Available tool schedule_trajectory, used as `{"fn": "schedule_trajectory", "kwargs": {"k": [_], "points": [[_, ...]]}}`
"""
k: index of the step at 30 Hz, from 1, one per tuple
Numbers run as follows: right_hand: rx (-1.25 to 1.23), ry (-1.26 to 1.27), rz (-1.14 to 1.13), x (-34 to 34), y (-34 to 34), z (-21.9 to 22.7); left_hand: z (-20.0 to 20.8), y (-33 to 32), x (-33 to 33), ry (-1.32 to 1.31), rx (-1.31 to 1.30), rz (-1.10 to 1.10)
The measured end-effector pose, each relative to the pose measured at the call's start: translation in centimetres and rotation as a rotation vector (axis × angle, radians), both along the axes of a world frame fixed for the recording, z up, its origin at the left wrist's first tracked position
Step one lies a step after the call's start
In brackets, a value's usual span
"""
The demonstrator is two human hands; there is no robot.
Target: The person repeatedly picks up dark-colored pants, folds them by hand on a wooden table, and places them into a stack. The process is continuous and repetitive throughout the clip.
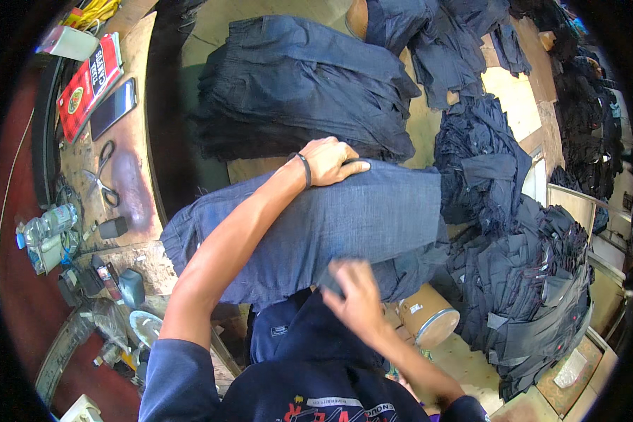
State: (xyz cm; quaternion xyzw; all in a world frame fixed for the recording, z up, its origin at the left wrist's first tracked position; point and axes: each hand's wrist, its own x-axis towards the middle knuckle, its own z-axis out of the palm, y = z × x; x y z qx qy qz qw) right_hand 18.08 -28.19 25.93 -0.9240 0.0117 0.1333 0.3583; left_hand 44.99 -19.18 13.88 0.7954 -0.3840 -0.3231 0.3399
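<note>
A pair of dark blue denim trousers [373, 218] lies flat across my lap, its gathered waistband at the left. My left hand [327, 162] grips the far edge of the trousers, the thumb along the top and the other fingers partly hidden over the edge. Over the near edge, my right hand [357, 292] is blurred by motion. Its fingers close around a small dark thing, too smeared to name. Beyond the trousers lies a stack of similar dark trousers [302, 84] with elastic waistbands.
The wooden table [137, 84] at the left bears scissors [103, 176], a phone [112, 109], a red book [90, 88] and a small dark block [112, 226]. A plastic bottle [49, 224] lies nearby. Garment piles [520, 281] fill the right. A round brown drum [429, 316] stands near my right forearm.
</note>
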Motion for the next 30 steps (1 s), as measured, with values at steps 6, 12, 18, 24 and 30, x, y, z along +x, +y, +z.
{"fn": "schedule_trajectory", "kwargs": {"k": [6, 12, 18, 24, 30], "points": [[0.161, -0.111, -0.076, -1.5, -1.7, 1.1, 1.4, -4.3, 0.0, 0.334, 0.201, -0.058], [-0.038, -0.155, -0.26, 1.3, -6.3, -1.4, -1.0, -8.8, -1.2, 0.153, -0.071, 0.106], [0.26, 0.142, 0.168, 0.0, -5.8, -2.1, -2.0, -8.0, -1.3, 0.086, -0.057, 0.127], [-0.009, -0.014, -0.077, -1.1, -4.8, -1.3, -1.3, -9.1, -2.4, 0.002, 0.089, 0.222], [0.223, -0.04, 0.029, 3.8, -9.3, 2.7, 4.7, -0.8, -3.1, -0.063, 0.104, 0.426]]}}
